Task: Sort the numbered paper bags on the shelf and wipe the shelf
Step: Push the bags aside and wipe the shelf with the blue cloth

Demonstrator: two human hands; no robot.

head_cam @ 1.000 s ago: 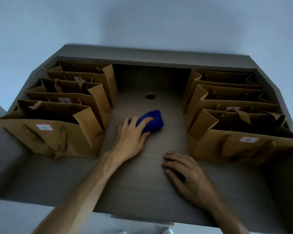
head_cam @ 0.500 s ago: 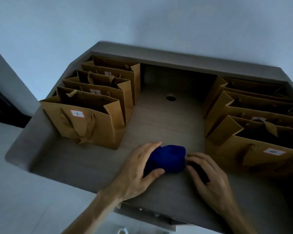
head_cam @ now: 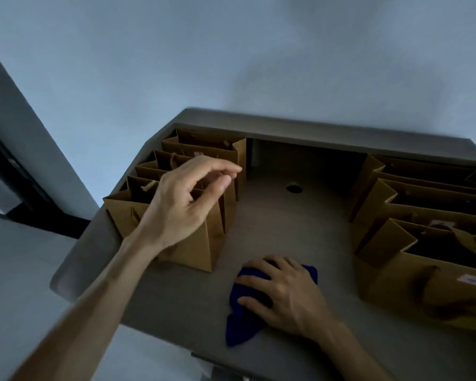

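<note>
A blue cloth (head_cam: 242, 323) lies on the grey shelf (head_cam: 286, 229) near its front edge. My right hand (head_cam: 283, 292) presses flat on top of the cloth, fingers spread over it. My left hand (head_cam: 187, 204) hovers in the air above the front bag of the left row of brown paper bags (head_cam: 198, 243), fingers loosely curled and apart, holding nothing. A second row of brown paper bags (head_cam: 412, 273) stands on the right, its front bag bearing a white label (head_cam: 474, 280). The left hand hides the labels on the left bags.
A round cable hole (head_cam: 294, 188) sits in the shelf at the back middle. A raised back panel (head_cam: 308, 125) runs behind the bags against a pale wall. A dark doorway (head_cam: 8, 182) lies at the far left.
The left hand let go of the blue cloth and rose above the left bags. The right hand moved onto the cloth. The view swung left.
</note>
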